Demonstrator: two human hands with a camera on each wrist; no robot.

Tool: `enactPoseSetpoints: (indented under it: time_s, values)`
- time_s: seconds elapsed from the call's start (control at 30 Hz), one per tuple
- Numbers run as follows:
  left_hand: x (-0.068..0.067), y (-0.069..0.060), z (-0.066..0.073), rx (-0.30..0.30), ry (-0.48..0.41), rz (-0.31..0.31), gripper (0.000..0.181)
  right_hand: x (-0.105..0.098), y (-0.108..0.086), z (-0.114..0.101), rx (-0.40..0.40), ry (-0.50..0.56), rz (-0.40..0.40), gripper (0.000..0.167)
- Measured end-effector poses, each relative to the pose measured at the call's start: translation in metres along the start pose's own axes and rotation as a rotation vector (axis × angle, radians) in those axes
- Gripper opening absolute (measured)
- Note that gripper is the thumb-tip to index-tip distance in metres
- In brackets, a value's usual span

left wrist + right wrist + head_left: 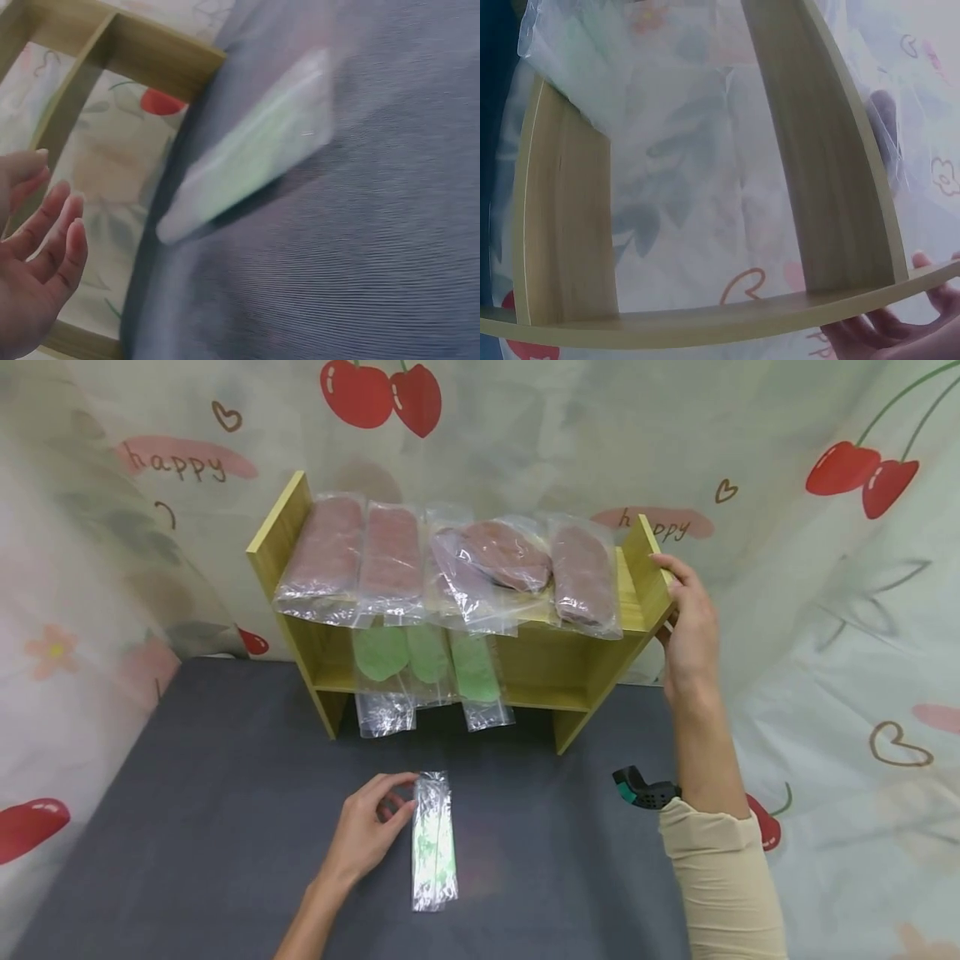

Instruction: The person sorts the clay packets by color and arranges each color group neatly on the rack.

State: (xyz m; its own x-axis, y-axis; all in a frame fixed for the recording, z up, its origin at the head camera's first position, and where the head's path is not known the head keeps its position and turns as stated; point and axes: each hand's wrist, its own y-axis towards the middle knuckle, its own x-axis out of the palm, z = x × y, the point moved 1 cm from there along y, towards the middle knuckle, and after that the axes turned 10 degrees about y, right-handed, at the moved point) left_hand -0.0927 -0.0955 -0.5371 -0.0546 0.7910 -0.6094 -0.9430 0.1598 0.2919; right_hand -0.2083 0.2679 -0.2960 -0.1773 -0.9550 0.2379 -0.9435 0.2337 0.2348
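A small wooden shelf (547, 670) with two levels stands on the dark table. At its right side panel (647, 568) my right hand (690, 627) grips the edge; in the right wrist view the fingers (889, 324) wrap the panel from outside. My left hand (371, 827) is low in front of the shelf, fingers loosely bent and holding nothing. Its fingertips come close to the upper end of a clear plastic packet (433, 843) with pale green contents, lying on the table. The left wrist view shows this packet (251, 146) blurred and apart from the hand (41, 262).
Clear bags with reddish-pink flat contents (390, 556) line the top level, overhanging its front edge. On the lower level hang bags with green contents (474, 668). Behind is a printed curtain (517, 452). A black and teal device (645, 789) sits at the right wrist.
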Motion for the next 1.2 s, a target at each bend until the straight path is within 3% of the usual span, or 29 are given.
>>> enactPoseSetpoints:
  time_s: [0.17,0.33,0.6,0.73,0.93,1.2]
  values:
    - [0.01,-0.014,-0.006,-0.02,0.005,-0.041,0.05,0.001,0.0,-0.003,0.013,-0.006,-0.004,0.039]
    - [0.019,-0.028,-0.009,-0.118,0.029,-0.079,0.053,0.002,0.0,-0.002,0.012,0.014,-0.006,0.04]
    - [0.029,-0.049,-0.012,-0.289,0.02,-0.21,0.058,0.003,0.002,0.003,-0.023,0.029,-0.012,0.04]
    - [0.033,-0.054,-0.012,-0.296,0.053,-0.224,0.058,0.001,0.001,0.004,-0.047,0.021,-0.01,0.04]
    - [0.043,-0.055,-0.003,-0.306,0.209,-0.264,0.06,-0.001,0.001,0.005,-0.065,-0.002,-0.013,0.041]
    - [0.055,-0.059,0.004,-0.258,0.4,-0.238,0.069,0.001,0.002,0.008,-0.078,0.018,-0.003,0.041]
